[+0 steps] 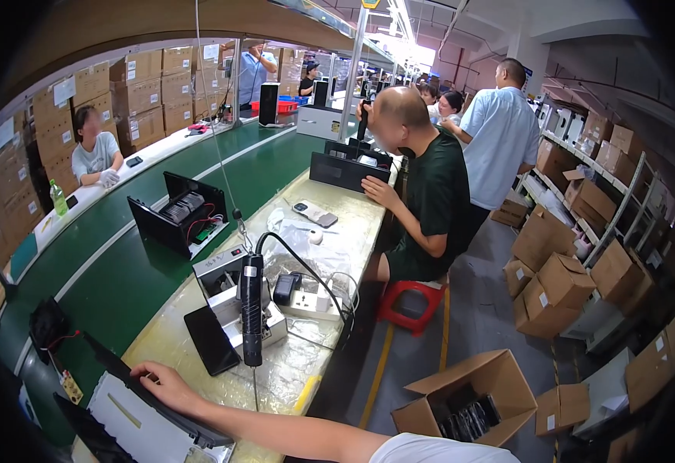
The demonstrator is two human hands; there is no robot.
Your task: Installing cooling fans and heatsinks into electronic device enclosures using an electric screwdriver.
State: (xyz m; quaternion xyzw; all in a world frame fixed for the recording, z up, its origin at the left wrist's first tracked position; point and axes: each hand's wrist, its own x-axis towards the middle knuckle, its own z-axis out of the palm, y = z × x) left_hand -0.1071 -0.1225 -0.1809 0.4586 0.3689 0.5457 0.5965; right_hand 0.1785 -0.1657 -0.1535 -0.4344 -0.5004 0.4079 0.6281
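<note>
From the lower right, my right arm reaches across the bench to an opened black housing (187, 420) with a white inner panel (121, 413). My right hand (169, 386) is closed over the upper edge of this housing, fingers curled; part of the grip is hidden. My left hand is out of view. A black electric screwdriver (252, 309) hangs bit-down from a cord above the bench, apart from my hand. Beside it lies a flat, glossy black slab (211, 340).
A white power strip (314, 302) with a black adapter (286, 288) sits behind the screwdriver. Another open black case (179, 212) stands on the green conveyor (98, 270). A co-worker (426, 185) sits along the bench on a red stool (411, 305). An open carton (465, 397) stands right.
</note>
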